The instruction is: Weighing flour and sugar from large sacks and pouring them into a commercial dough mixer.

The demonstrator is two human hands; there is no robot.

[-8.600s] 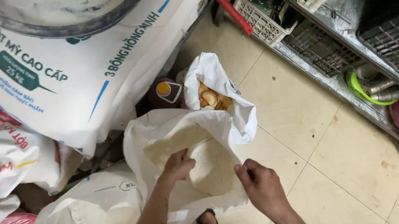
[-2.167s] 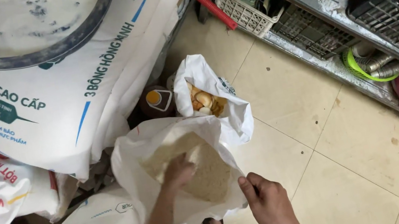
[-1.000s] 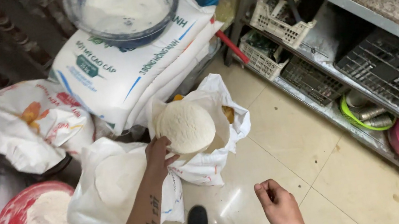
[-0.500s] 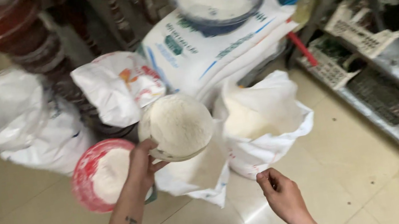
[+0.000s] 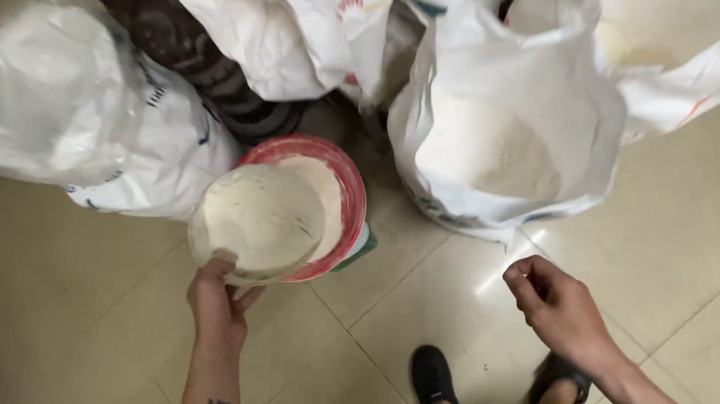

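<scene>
Red-rimmed bucket [image 5: 349, 196], seemingly off-white flour [image 5: 259, 215]

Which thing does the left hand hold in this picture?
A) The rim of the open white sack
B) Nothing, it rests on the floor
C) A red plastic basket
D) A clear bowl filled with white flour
D: the left hand grips the rim of the flour-filled bowl, which is held over the red-rimmed bucket, while the right hand is loosely curled and holds nothing visible.
</scene>
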